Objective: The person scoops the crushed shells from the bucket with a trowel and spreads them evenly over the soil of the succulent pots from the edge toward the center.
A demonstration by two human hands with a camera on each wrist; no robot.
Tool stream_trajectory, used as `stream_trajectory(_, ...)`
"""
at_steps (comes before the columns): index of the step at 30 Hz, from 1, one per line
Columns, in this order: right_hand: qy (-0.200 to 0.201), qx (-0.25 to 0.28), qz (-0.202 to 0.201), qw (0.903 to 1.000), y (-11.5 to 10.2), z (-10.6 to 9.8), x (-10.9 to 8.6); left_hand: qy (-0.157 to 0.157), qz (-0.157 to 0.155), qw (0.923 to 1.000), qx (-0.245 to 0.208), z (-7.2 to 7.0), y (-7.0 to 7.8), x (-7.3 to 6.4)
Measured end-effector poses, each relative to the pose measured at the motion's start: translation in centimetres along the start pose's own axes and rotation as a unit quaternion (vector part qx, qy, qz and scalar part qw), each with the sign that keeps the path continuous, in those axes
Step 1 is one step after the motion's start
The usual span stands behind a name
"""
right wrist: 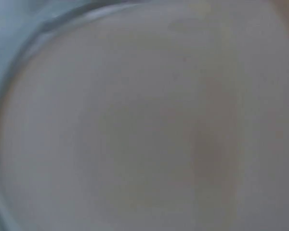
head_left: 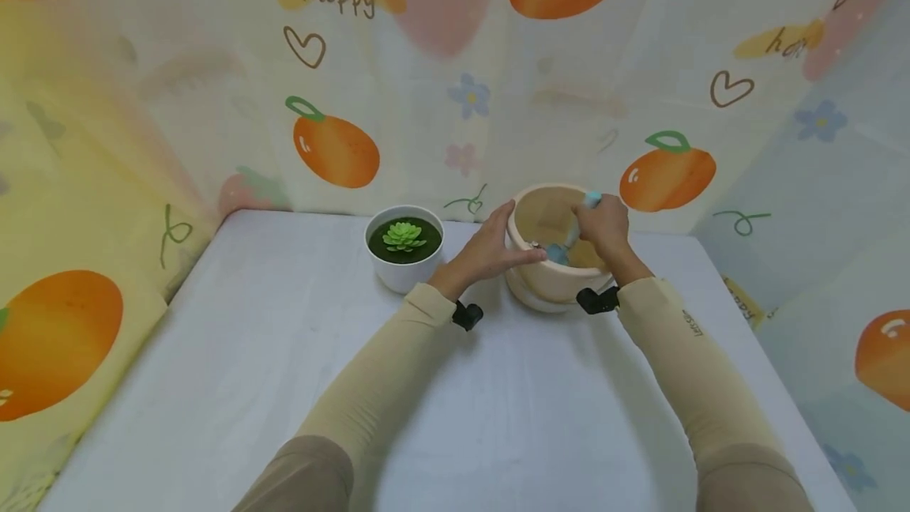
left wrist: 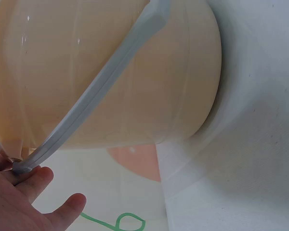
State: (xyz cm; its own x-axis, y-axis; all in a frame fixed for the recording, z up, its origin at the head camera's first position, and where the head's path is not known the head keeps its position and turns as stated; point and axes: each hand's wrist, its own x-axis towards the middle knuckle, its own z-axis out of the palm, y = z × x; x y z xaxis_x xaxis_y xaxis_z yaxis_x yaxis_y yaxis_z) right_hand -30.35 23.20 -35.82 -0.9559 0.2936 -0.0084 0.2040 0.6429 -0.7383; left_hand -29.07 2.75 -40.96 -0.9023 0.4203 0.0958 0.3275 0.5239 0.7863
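A cream bucket (head_left: 562, 287) stands upright on the white table. My left hand (head_left: 486, 250) rests against its left side, fingers spread and fairly straight, the thumb along the rim. In the left wrist view its fingertips touch the bucket (left wrist: 111, 77) near the end of the grey handle (left wrist: 96, 91). Over the bucket's opening, my right hand (head_left: 604, 226) grips the handle of a light blue shovel (head_left: 558, 254). The shovel's wider blade hangs inside, near the front wall. Only a blurred pale bucket surface (right wrist: 135, 120) fills the right wrist view; the hand is hidden there.
Left of the bucket stands a white pot (head_left: 403, 275) with a green succulent (head_left: 404, 236). A patterned cloth (head_left: 419, 101) hangs behind the table and along both sides. The white table (head_left: 498, 409) extends toward me under both forearms.
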Motion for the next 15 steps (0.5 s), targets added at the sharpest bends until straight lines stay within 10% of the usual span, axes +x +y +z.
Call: stream_trajectory(15,-0.056,0.058,0.008,0.9967,-1.4,0.5,0.2,-0.002,0.010,0.9999,-0.005,0.1,-0.3,0.1)
